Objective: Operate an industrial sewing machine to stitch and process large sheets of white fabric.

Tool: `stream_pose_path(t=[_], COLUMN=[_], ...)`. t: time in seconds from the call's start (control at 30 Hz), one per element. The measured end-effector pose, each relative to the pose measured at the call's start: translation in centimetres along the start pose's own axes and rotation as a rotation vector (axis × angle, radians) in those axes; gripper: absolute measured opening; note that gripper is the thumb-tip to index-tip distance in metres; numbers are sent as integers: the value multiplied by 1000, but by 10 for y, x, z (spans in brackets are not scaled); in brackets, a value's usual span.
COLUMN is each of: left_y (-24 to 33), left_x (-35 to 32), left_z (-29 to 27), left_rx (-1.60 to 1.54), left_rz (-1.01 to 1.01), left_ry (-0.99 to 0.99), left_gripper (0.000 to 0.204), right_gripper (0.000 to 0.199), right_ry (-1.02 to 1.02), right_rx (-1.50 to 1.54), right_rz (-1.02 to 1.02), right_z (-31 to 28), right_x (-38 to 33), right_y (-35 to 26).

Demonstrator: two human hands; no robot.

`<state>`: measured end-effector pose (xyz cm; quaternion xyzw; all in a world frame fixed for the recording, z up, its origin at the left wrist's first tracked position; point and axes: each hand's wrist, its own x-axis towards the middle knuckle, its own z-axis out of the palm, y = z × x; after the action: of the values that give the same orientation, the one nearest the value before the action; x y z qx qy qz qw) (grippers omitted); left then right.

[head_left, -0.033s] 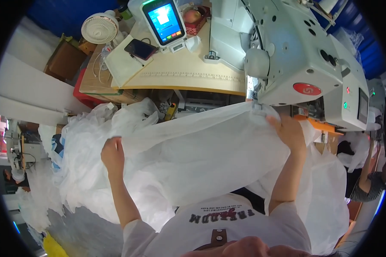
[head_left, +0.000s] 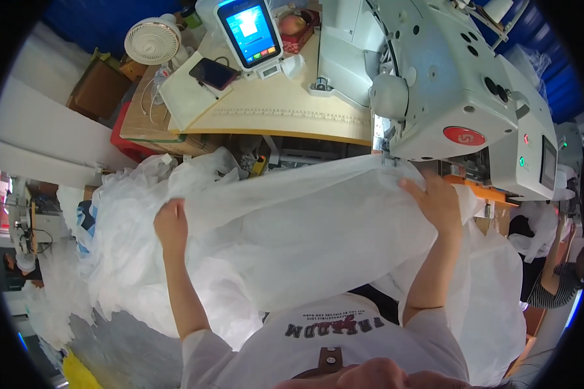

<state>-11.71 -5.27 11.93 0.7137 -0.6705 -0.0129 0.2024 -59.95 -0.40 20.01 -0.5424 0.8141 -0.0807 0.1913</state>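
Observation:
A sheer white fabric [head_left: 318, 227] stretches across in front of me, its folded top edge running up to the sewing machine [head_left: 447, 84]. At the far left end of that edge, my left hand [head_left: 170, 223] is closed in a fist on the fabric. The presser foot [head_left: 388, 161] sits over the fabric at the other end. Just right of the foot, my right hand [head_left: 440, 201] lies on the fabric with its thumb apart from the fingers; some fingertips are hard to make out.
Behind the fabric is a pale worktable [head_left: 272, 115] with a lit control screen [head_left: 248, 31], a phone [head_left: 213, 73] and a small fan [head_left: 153, 41]. Crumpled white fabric [head_left: 133, 214] is heaped at left. A co-worker in a striped top [head_left: 554, 288] is at far right.
My right thumb has shifted slightly left, away from the fingers. My left fist sits slightly higher, still on the fabric edge.

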Motion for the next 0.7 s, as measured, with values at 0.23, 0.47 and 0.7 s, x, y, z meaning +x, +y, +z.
stream_pose_path(t=[0.23, 0.47, 0.7], left_y=[-35, 31, 57], left_x=[52, 46, 45], left_z=[118, 74, 40], left_rx=[-413, -1165, -318], left_rz=[135, -158, 433], left_ry=[-183, -946, -93], left_gripper=[12, 4, 12], right_gripper=[40, 23, 19], right_ry=[238, -46, 658], right_rx=[230, 1043, 433], right_rz=[-88, -25, -30], right_z=[17, 31, 23], right_x=[3, -48, -15], right_y=[28, 115, 44])
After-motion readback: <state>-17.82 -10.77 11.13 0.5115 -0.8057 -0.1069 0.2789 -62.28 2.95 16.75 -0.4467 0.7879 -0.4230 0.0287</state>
